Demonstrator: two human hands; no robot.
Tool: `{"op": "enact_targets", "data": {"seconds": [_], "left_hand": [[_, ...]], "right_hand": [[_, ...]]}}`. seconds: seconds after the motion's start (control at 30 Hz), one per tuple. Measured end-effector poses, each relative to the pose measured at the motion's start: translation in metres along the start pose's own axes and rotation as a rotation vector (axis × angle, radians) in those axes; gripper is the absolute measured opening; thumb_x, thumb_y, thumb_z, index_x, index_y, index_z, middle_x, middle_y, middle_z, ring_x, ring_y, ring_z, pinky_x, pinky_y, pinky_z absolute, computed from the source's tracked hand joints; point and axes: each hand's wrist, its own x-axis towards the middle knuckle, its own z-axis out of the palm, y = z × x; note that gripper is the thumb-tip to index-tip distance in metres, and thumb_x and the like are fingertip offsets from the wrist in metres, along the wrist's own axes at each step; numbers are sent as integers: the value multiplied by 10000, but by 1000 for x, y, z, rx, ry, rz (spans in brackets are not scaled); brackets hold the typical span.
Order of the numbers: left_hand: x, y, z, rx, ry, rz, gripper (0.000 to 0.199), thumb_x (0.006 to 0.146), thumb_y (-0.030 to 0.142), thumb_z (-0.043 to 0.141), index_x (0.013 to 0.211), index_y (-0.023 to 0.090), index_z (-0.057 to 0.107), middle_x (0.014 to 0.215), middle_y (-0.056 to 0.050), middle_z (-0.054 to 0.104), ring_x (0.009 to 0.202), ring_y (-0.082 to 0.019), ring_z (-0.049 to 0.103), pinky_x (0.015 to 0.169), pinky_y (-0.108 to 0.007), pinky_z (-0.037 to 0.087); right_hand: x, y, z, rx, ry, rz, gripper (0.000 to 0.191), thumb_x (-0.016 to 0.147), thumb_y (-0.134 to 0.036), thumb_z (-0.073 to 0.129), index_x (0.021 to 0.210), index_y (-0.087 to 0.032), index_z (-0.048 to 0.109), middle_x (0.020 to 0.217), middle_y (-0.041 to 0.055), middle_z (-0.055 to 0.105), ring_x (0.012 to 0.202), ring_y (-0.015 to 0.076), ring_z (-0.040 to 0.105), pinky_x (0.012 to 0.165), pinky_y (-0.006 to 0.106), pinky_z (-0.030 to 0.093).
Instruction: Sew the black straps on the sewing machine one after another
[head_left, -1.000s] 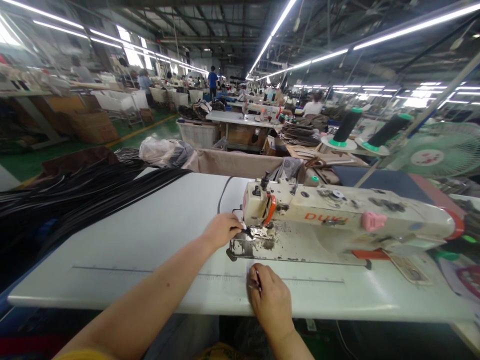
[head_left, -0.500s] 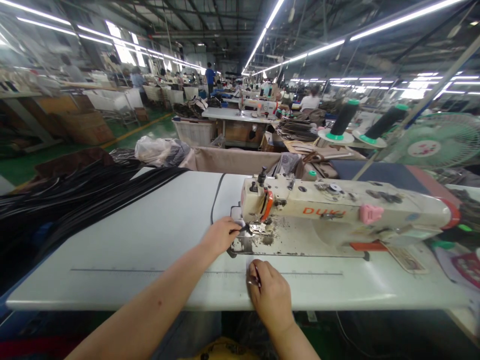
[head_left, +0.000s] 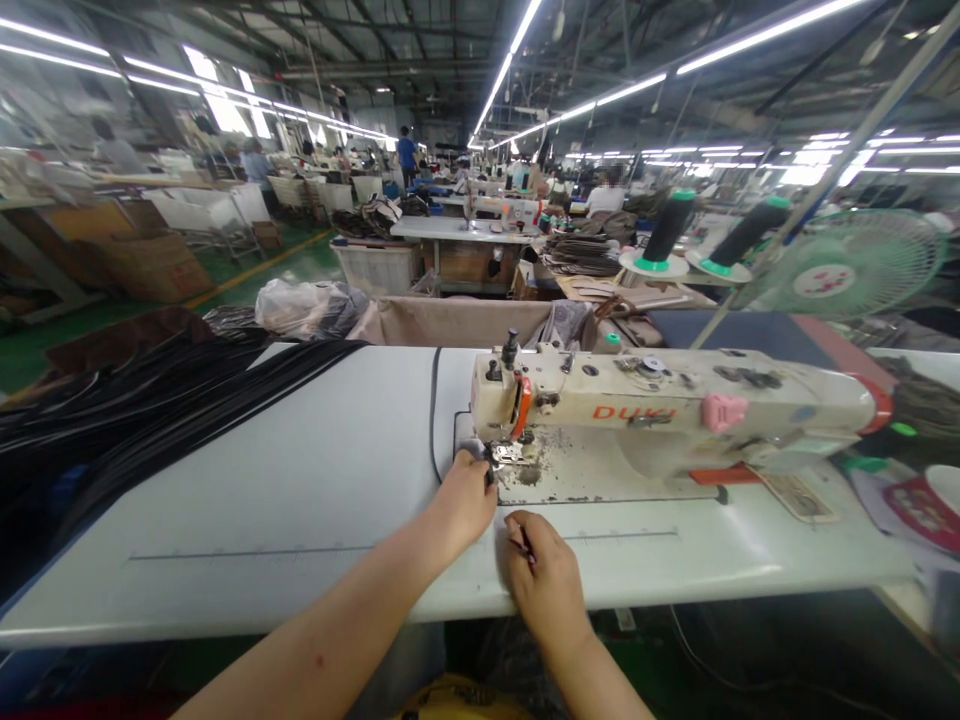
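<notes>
My left hand (head_left: pixel 466 495) is closed at the needle end of the sewing machine (head_left: pixel 570 410), just left of the presser foot (head_left: pixel 510 454). It pinches a narrow black strip (head_left: pixel 433 400), whose length curves back across the white tabletop. The fingers partly hide the strip's end beside the foot. My right hand (head_left: pixel 547 570) rests near the table's front edge, below the machine bed. Curled fingers there grip a small tool (head_left: pixel 523 546) with dark red and metallic parts; most of it is hidden in the palm.
A bundle of long black strips (head_left: pixel 225 410) lies over the table's left side. Behind the table stands a fabric-lined bin (head_left: pixel 450 322). Two black thread cones (head_left: pixel 669 232) and a green fan (head_left: pixel 847 275) are at the right. Several people work farther back.
My left hand has come nearer to me and slightly right, its fingers now more curled beside the presser foot. My right hand stays nearly in place. The whole view has shifted slightly.
</notes>
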Motion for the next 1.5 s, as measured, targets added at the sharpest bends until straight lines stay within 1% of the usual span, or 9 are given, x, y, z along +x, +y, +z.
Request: {"op": "enact_targets", "data": {"seconds": [0.2,0.33,0.43,0.57,0.8,0.93,1.07,1.27,1.5], "left_hand": [[-10,2,-12,81,-86,15,344,914,145,550,1231,115,680,1245,-167,625,1098,-257,679,1028,-340,510],[-24,2,-14,143,-150,54,595,835,179,690,1412,122,556,1325,-166,587,1088,-266,693,997,-322,525],[-31,2,-14,220,-168,121,605,818,252,749,1376,111,562,1361,-184,550,1110,-286,680,1009,-352,534],[-33,-5,-7,276,-77,300,407,815,246,758,1184,131,630,1324,-176,586,1210,-321,625,1101,-431,492],[-33,-29,16,211,43,473,483,849,321,677,1277,133,556,1397,-201,588,1310,-347,597,1144,-497,473],[-33,-35,18,251,54,544,392,995,374,426,1237,127,610,1304,-191,649,1177,-333,673,1053,-494,539],[-36,-43,21,336,78,608,446,1024,321,302,1197,133,668,1328,-197,651,1230,-337,652,1080,-500,524],[-32,-55,35,396,134,643,404,1045,327,322,1168,163,671,1302,-166,666,1269,-313,644,1070,-446,537],[-29,-62,49,364,274,701,318,1033,330,396,1134,164,648,1262,-173,677,1279,-337,618,1101,-473,508]], "right_hand": [[-4,0,-22,214,-62,105,204,1014,-325,518,951,-233,689,804,6,681,721,164,619,674,247,469],[-25,6,-41,276,-38,189,258,1006,-435,567,940,-245,728,831,17,709,761,183,647,691,253,496],[-50,18,-54,280,72,284,321,987,-508,585,901,-240,740,766,19,680,714,192,625,668,272,499],[-81,40,-77,224,245,493,459,985,-618,526,899,-220,739,662,3,584,648,186,569,620,287,472],[-131,89,-127,4,538,796,735,834,-881,432,826,-195,694,617,4,568,563,185,538,548,306,454],[-167,105,-162,-156,667,929,721,828,-835,381,834,-186,694,663,56,650,603,234,606,579,348,486],[-192,107,-206,-368,772,1080,486,854,-616,442,854,-195,686,872,139,744,874,314,695,777,396,525],[-204,102,-264,-593,789,1403,491,932,-419,520,1323,-129,586,1310,234,664,1170,385,647,947,502,490],[-195,114,-285,-615,729,1581,506,992,-513,607,1358,-164,571,1228,118,685,1103,273,675,995,524,523]]}}
